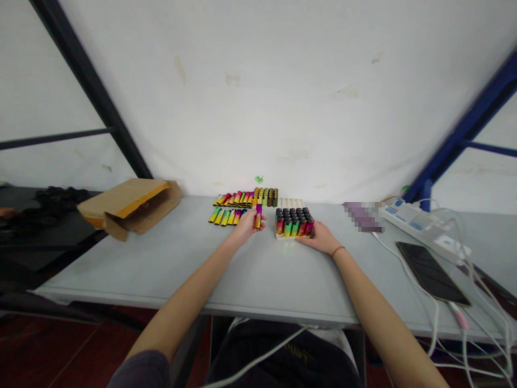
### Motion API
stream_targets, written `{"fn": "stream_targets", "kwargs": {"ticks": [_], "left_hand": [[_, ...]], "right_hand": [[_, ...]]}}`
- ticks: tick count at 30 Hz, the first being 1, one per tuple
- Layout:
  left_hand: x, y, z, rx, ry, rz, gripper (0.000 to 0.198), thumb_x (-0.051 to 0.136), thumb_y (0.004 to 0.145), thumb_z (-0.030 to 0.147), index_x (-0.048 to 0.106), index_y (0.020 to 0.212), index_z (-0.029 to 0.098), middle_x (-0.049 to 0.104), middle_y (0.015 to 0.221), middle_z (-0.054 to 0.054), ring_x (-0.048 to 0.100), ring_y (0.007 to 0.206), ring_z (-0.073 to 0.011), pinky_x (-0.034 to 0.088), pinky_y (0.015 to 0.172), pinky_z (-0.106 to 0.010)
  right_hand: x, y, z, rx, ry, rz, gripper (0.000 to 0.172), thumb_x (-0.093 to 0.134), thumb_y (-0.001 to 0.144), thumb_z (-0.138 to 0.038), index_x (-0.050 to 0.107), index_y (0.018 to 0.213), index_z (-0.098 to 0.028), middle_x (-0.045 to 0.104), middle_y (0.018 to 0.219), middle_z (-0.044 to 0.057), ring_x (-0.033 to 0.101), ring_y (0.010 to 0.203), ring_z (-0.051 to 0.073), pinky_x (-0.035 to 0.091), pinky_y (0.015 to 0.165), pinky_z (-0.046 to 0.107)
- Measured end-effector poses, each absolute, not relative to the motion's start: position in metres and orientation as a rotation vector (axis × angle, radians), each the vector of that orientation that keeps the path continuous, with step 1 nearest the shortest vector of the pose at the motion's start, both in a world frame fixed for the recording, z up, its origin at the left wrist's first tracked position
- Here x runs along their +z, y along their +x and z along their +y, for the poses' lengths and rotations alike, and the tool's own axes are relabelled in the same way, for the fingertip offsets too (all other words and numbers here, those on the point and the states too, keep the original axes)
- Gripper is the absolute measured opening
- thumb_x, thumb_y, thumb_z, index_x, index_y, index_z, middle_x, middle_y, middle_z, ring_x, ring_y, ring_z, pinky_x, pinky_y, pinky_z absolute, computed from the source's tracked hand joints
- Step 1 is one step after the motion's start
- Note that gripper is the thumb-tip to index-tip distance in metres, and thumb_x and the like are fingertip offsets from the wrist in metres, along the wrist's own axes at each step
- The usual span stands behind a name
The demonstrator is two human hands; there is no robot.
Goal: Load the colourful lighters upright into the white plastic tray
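Note:
My left hand (pixel 245 228) grips one colourful lighter (pixel 258 215), held upright just right of two rows of loose lighters (pixel 232 207) lying on the grey table (pixel 258 275). My right hand (pixel 319 238) rests against the front right corner of a white tray (pixel 294 222) filled with upright lighters, black tops up. An empty part of the tray (pixel 290 202) shows behind them.
An open cardboard box (pixel 129 207) lies at the table's left. On the right are a power strip (pixel 420 223) with white cables, a dark phone (pixel 432 272) and a blurred purple item (pixel 362 216). A white wall stands close behind.

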State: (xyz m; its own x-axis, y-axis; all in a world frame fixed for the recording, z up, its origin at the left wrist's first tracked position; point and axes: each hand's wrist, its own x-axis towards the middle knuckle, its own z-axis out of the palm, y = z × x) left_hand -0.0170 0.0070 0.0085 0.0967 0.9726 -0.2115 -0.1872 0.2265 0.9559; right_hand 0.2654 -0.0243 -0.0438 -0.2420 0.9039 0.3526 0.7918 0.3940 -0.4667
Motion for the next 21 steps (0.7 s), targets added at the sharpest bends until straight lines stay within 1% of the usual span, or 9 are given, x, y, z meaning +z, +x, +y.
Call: {"fn": "stream_targets", "kwargs": {"ticks": [3,6,8,10,12,15,18,19,21], "left_hand": [[0.012,-0.008,0.004,1.145,0.866,0.954,0.013,0.065,0.091,0.026,0.054,0.089,0.019,0.061,0.074,0.003,0.062,0.055,-0.0099,0.052,0.058,-0.023],[0.007,-0.005,0.000,1.177,0.894,0.929,0.017,0.071,0.086,0.019,0.056,0.093,0.019,0.057,0.074,0.006,0.066,0.060,-0.0084,0.054,0.063,-0.022],[0.001,-0.006,-0.002,1.163,0.948,0.946,0.022,0.073,0.082,0.018,0.055,0.095,0.020,0.060,0.077,0.006,0.068,0.063,-0.0095,0.053,0.061,-0.021],[-0.005,-0.006,-0.003,1.140,1.003,0.971,0.026,0.073,0.079,0.019,0.051,0.094,0.021,0.064,0.079,0.005,0.069,0.061,-0.0116,0.051,0.055,-0.022],[-0.010,-0.006,-0.004,1.133,1.043,1.007,0.023,0.068,0.078,0.020,0.048,0.090,0.022,0.063,0.072,0.006,0.064,0.053,-0.0116,0.047,0.050,-0.022],[-0.013,-0.006,-0.008,1.140,1.101,1.013,0.016,0.061,0.074,0.019,0.051,0.086,0.021,0.054,0.055,0.008,0.054,0.044,-0.0098,0.044,0.049,-0.021],[-0.012,-0.004,-0.012,1.125,1.136,0.955,0.022,0.061,0.070,0.019,0.057,0.092,0.019,0.052,0.054,0.008,0.051,0.045,-0.0089,0.041,0.049,-0.020],[-0.011,-0.003,-0.013,1.124,1.123,0.943,0.023,0.062,0.069,0.020,0.057,0.092,0.019,0.050,0.054,0.009,0.048,0.043,-0.0078,0.038,0.047,-0.019],[-0.009,-0.002,-0.014,1.120,1.053,0.946,0.017,0.064,0.073,0.026,0.053,0.085,0.021,0.042,0.052,0.011,0.035,0.038,-0.0055,0.027,0.041,-0.018]], "right_hand": [[-0.042,0.265,-0.025,0.271,-1.434,-2.087,0.056,0.076,0.078,-0.056,0.062,0.118,-0.019,0.075,0.117,0.015,0.070,0.104,0.034,0.055,0.092,0.044],[-0.042,0.265,-0.026,0.272,-1.439,-2.082,0.055,0.077,0.078,-0.054,0.062,0.118,-0.019,0.075,0.116,0.015,0.071,0.102,0.034,0.055,0.091,0.043],[-0.042,0.266,-0.025,0.267,-1.449,-2.087,0.054,0.077,0.078,-0.053,0.063,0.117,-0.018,0.076,0.114,0.015,0.071,0.101,0.034,0.056,0.090,0.043],[-0.043,0.267,-0.024,0.266,-1.453,-2.093,0.053,0.077,0.078,-0.053,0.063,0.115,-0.019,0.076,0.113,0.014,0.071,0.101,0.033,0.056,0.089,0.043],[-0.044,0.269,-0.023,0.267,-1.448,-2.101,0.051,0.076,0.078,-0.054,0.064,0.113,-0.019,0.075,0.113,0.014,0.071,0.101,0.033,0.055,0.090,0.043],[-0.045,0.270,-0.022,0.269,-1.443,-2.115,0.048,0.075,0.078,-0.056,0.065,0.109,-0.020,0.075,0.112,0.014,0.070,0.100,0.033,0.055,0.090,0.044],[-0.046,0.271,-0.021,0.277,-1.439,-2.123,0.047,0.074,0.079,-0.057,0.066,0.106,-0.020,0.076,0.110,0.014,0.070,0.098,0.033,0.055,0.089,0.044],[-0.046,0.271,-0.021,0.279,-1.437,-2.125,0.046,0.074,0.079,-0.057,0.066,0.106,-0.020,0.076,0.110,0.014,0.070,0.097,0.032,0.055,0.088,0.044],[-0.047,0.272,-0.020,0.285,-1.436,-2.130,0.046,0.073,0.080,-0.058,0.066,0.104,-0.020,0.076,0.110,0.014,0.070,0.098,0.032,0.055,0.088,0.043]]}}
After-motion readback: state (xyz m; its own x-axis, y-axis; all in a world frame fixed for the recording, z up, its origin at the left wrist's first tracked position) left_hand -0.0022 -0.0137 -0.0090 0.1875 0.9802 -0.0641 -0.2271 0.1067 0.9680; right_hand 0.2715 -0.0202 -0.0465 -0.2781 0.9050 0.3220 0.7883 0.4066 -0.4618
